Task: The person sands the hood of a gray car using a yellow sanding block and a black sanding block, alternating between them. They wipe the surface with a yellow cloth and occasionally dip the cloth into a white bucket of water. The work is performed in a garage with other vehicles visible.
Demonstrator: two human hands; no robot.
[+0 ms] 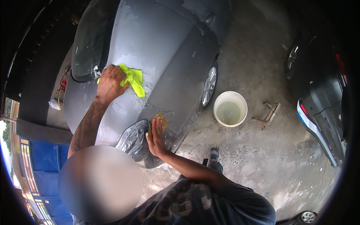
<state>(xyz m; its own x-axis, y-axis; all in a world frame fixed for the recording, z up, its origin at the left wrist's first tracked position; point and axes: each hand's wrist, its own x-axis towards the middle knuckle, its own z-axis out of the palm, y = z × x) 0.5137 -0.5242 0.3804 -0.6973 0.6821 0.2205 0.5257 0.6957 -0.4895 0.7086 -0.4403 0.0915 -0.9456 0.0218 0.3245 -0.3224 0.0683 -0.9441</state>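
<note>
My left hand (111, 83) is closed on a bright yellow-green cloth (133, 79), which is bunched against the wet grey car body (129, 45) beside the rear window. Lower down, my right hand (156, 138) lies with fingers straight over a thin yellowish-brown sheet (162, 119). It presses the sheet to the car's rear corner, and part of the sheet is hidden under the fingers. Next to that hand, dark crinkled plastic (134, 137) covers what looks like a light. Water streaks run over the panel around both hands.
A white bucket (243, 107) with cloudy water stands on the wet concrete floor (247, 157), near the car's wheel (210, 86). Right of it is a small frame-like piece (270, 114). Another dark car (322, 101) is parked at far right. Blue panels (44, 161) stand at left.
</note>
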